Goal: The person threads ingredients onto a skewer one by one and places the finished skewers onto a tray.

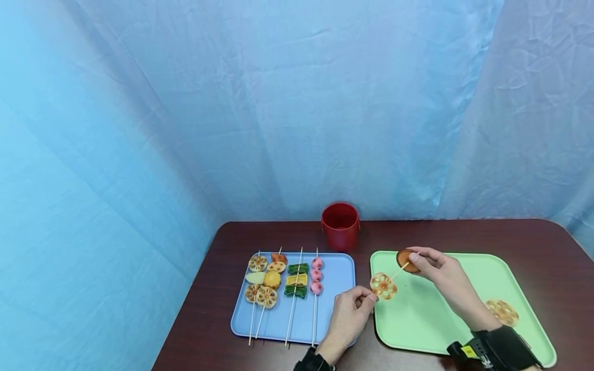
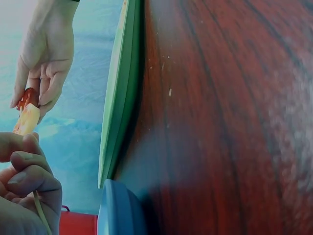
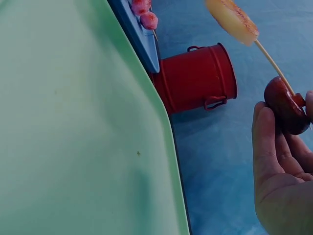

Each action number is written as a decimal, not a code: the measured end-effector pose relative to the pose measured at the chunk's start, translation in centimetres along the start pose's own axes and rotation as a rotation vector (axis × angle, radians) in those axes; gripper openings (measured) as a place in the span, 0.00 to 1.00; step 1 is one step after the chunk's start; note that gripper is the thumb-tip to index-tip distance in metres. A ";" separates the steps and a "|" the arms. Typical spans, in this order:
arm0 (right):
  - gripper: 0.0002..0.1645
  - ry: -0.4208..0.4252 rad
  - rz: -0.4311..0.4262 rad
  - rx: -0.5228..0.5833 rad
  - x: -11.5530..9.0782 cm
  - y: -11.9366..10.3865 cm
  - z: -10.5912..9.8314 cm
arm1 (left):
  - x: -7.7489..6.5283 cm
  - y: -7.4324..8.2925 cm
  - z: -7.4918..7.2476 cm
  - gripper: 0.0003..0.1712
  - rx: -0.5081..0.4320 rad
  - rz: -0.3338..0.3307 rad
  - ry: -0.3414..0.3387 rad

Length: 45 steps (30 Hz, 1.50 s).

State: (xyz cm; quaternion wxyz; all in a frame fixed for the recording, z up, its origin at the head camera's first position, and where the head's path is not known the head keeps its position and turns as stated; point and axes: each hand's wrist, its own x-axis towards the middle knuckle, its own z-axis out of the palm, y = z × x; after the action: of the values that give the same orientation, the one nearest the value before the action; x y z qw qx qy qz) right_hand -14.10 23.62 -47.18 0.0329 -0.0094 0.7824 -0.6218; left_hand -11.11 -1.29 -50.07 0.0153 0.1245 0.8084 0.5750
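Note:
Between my hands, tilted over the left part of the green tray [image 1: 429, 324], is a thin wooden skewer [image 1: 399, 270]. My left hand [image 1: 347, 317] grips its lower end, the stick [image 2: 41, 211] passing through the curled fingers in the left wrist view. Just above those fingers sits a browned lotus root slice [image 1: 383, 286] on the skewer. My right hand [image 1: 441, 278] pinches a glossy brown rounded food piece [image 1: 406, 261] at the skewer's upper end. In the right wrist view the stick enters this brown piece [image 3: 286, 108], with a gap between it and the lotus slice.
Several loaded skewers lie on the blue tray [image 1: 336, 309] at the left, with lotus slices, green and yellow pieces and pink balls [image 1: 316, 274]. A red bucket [image 1: 342, 234] stands behind the trays. Another lotus slice [image 1: 502, 312] lies on the green tray beside my right forearm.

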 end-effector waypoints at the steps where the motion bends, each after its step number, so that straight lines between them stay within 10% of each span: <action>1: 0.34 0.009 -0.002 -0.010 0.0 0.0 0.1 | 0.0 0.0 0.0 0.07 -0.004 -0.001 0.003; 20: 0.30 -0.035 -0.010 -0.061 -0.5 0.3 1.1 | 0.0 0.4 0.7 0.07 -0.058 0.009 0.046; 32: 0.34 -0.006 -0.029 -0.171 -1.1 1.2 -5.0 | 0.3 -0.1 -0.3 0.08 -0.055 -0.023 0.092; 45: 0.39 -0.047 0.083 -0.539 -2.6 3.3 -11.4 | 0.4 -0.6 -1.1 0.08 -0.059 -0.033 0.117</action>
State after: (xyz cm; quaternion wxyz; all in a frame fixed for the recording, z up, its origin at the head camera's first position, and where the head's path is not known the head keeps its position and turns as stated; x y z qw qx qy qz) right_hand -12.18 35.63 -47.73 0.0728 -0.0003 0.9185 -0.3887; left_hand -11.83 -2.37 -50.25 -0.0187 0.0770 0.7926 0.6045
